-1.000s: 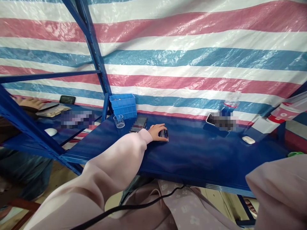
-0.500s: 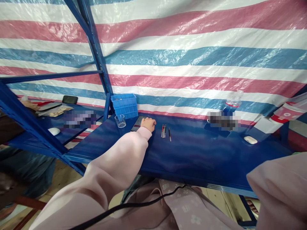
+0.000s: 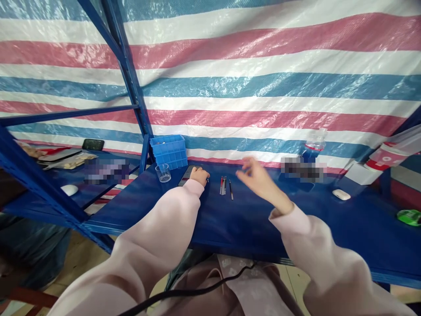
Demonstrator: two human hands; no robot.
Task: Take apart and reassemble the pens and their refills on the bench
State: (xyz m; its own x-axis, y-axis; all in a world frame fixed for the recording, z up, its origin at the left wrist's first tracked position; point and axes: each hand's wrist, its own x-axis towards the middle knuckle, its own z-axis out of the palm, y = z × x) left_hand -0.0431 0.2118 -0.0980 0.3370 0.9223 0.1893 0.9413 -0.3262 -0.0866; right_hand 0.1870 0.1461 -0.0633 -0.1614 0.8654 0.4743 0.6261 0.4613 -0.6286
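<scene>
My left hand [image 3: 199,175] rests on a dark phone [image 3: 187,174] lying on the blue table [image 3: 263,215], fingers curled over its near end. A few thin pen refills [image 3: 225,186] lie side by side just right of that hand. My right hand [image 3: 258,177] hovers above the table right of the refills, fingers apart and blurred, holding nothing. A small clear plastic cup [image 3: 163,173] stands left of the phone, in front of a blue compartment box [image 3: 169,151].
A white earbud case [image 3: 341,194] and a plastic bottle [image 3: 314,147] sit at the right, with a green object [image 3: 409,217] at the far right edge. A blue rack post [image 3: 131,87] rises at the left. The neighbouring table holds a white mouse [image 3: 69,189]. A black cable [image 3: 197,287] crosses my lap.
My left hand let go of the refills and moved left onto the phone. My right hand has come up into view over the table, near the refills.
</scene>
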